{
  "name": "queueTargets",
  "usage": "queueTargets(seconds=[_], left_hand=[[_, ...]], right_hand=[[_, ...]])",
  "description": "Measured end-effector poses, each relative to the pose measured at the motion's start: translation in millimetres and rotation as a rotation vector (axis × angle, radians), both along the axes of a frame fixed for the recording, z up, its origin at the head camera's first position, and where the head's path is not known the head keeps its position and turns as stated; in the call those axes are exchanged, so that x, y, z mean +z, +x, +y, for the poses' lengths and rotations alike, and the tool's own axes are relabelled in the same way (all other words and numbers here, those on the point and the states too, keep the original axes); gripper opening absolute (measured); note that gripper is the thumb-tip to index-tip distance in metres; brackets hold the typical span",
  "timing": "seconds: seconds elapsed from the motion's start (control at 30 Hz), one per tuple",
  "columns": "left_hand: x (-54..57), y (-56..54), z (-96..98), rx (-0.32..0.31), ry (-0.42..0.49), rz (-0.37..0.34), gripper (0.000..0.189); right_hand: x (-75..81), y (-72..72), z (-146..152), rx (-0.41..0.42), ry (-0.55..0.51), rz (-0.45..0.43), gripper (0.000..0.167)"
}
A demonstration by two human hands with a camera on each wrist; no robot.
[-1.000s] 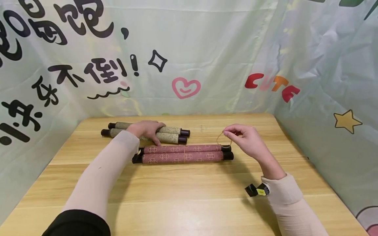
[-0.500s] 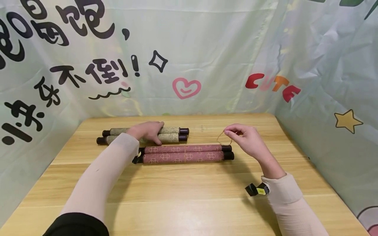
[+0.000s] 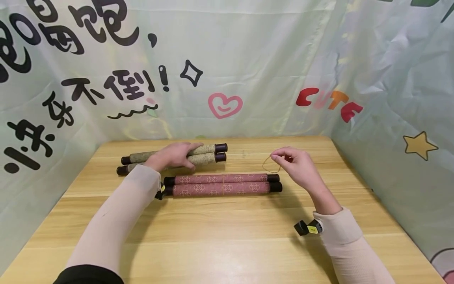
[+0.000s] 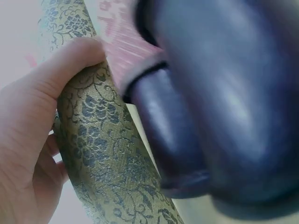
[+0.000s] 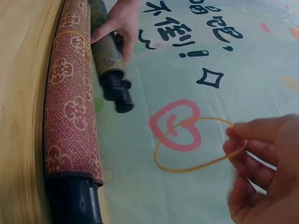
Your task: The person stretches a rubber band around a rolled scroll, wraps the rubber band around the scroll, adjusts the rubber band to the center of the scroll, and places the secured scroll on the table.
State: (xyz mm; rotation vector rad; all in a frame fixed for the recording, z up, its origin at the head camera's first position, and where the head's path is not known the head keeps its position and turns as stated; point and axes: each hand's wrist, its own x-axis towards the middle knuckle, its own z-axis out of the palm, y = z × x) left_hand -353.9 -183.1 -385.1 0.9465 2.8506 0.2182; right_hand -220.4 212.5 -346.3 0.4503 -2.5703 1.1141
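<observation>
Bright; soft shadows, pale sheen on table (image 3: 213, 240); left wrist view hazy, near scroll ends (image 4: 229, 112) blurred

Two red rolls (image 3: 220, 189) and two olive rolls (image 3: 201, 159) make four rolls in all, with eight dark caps (image 3: 275, 187), two to each roll. One tied band (image 3: 222, 190) around the red pair and one loose band (image 5: 176, 171) make two bands. There is one left hand (image 3: 173, 156), one right hand (image 3: 296, 165), two wrist cameras (image 3: 308, 228) and one worktop (image 3: 220, 244). Printed on the cloth (image 3: 262, 59), in the head view, are one pink heart (image 3: 210, 106), one yellow star (image 3: 421, 146), one outlined star (image 3: 191, 73) and four big coloured letters (image 3: 335, 99).
</observation>
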Motion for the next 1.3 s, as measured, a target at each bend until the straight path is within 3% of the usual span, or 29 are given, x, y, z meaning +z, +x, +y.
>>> queueTargets(seconds=[0.17, 0.5, 0.8, 1.0, 1.3], left_hand=[[8.7, 6.2, 2.3, -0.016, 0.027, 0.055, 0.098], [26.8, 25.8, 11.4, -0.003, 0.043, 0.12, 0.098], [39.3, 45.2, 29.9, -0.09, 0.054, 0.081, 0.096], [42.4, 56.8, 43.0, -0.095, 0.046, 0.053, 0.097], [44.6, 70.7, 56.4, -0.115, 0.028, 0.079, 0.097]], right_hand=[[0.8, 1.5, -0.6, -0.032, 0.012, -0.002, 0.021], [3.7, 5.0, -4.2, 0.014, 0.007, -0.01, 0.02], [2.4, 9.4, -15.3, 0.1, 0.008, 0.042, 0.013], [-1.6, 13.2, -26.7, 0.162, 0.03, 0.083, 0.01], [-11.1, 16.1, -39.7, 0.242, 0.029, 0.112, 0.01]])
